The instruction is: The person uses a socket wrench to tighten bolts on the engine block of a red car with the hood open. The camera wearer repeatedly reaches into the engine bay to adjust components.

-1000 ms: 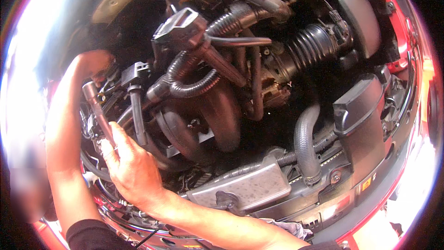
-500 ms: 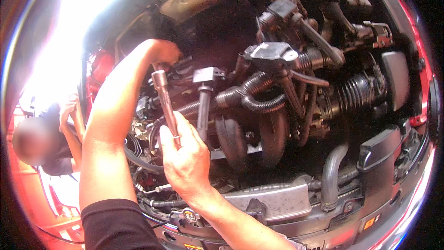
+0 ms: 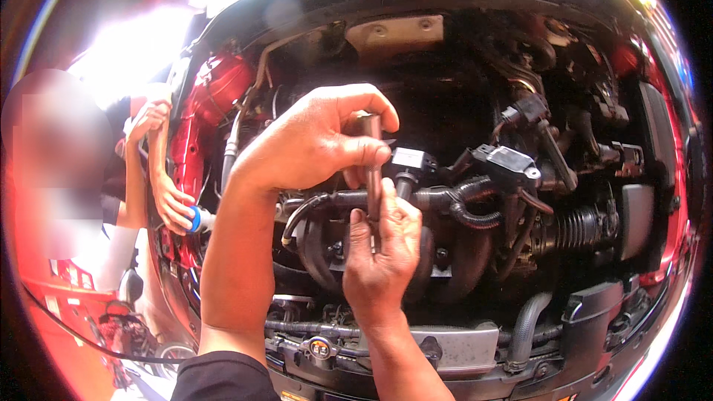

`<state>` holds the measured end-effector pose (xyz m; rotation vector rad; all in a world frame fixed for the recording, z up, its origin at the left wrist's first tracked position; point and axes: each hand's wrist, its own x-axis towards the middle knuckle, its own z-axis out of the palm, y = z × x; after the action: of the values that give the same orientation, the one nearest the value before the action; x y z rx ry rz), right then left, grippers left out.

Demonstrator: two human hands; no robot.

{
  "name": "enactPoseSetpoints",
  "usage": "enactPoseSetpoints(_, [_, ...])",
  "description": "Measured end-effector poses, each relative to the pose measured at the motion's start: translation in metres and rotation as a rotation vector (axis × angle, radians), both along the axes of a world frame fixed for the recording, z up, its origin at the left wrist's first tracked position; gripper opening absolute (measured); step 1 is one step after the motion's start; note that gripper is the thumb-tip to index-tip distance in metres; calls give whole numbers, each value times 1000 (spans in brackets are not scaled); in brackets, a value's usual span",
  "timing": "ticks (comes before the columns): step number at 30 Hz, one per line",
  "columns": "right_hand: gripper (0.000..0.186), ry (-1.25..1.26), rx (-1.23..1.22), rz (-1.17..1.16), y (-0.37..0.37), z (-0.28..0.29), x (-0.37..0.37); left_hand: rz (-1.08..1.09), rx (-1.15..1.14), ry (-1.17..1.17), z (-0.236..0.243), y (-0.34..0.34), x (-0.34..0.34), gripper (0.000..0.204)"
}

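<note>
My left hand (image 3: 323,137) curls over the upper end of a dark cylindrical metal socket tool (image 3: 373,178), thumb against its side and index finger arched around the top. My right hand (image 3: 379,260) grips the lower part of the same tool, which stands roughly upright in the picture over the engine. Just behind and right of the tool sits an ignition coil (image 3: 408,160) with a pale top. Corrugated black hoses (image 3: 475,212) and the curved intake manifold (image 3: 468,260) lie beneath and beside my hands.
A co-worker at the left has one hand (image 3: 174,208) by a blue round fitting (image 3: 194,219) and another raised (image 3: 148,119). The red fender edge (image 3: 226,82) bounds the bay. An air duct (image 3: 594,312) and radiator hose (image 3: 531,334) are at lower right; loose coils (image 3: 509,160) lie right.
My left hand has come out from deep in the bay onto the tool's top, joining my right hand, which moved rightward. The view has shifted, showing more of the co-worker and bay edge.
</note>
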<state>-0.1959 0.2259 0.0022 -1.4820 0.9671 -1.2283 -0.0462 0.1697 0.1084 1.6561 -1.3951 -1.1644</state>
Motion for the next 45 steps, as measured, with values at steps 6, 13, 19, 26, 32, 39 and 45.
enactPoseSetpoints(6, [64, 37, -68, -99, 6, 0, 5, 555, -485, -187, -1, -16, 74, 21])
enactPoseSetpoints(13, [51, 122, -31, -31, 11, 4, 4, 616, -642, -763, -80, -65, 105, 24])
enactPoseSetpoints(19, [39, 115, -28, -50, 8, 0, 4, 414, -598, -810, -91, -75, 87, 26])
enactPoseSetpoints(26, [38, 76, 7, -44, 11, 2, 7, 465, -255, -953, -121, -82, 95, 38])
enactPoseSetpoints(32, [36, 89, 14, -43, 9, 0, 6, 369, -99, -981, -129, -94, 88, 34])
enactPoseSetpoints(39, [35, 78, 34, -32, 8, 1, 4, -117, 26, -952, -100, -103, 104, 23])
enactPoseSetpoints(45, [33, 76, 51, -27, 9, 0, 5, -252, 143, -1202, -100, -109, 96, 25])
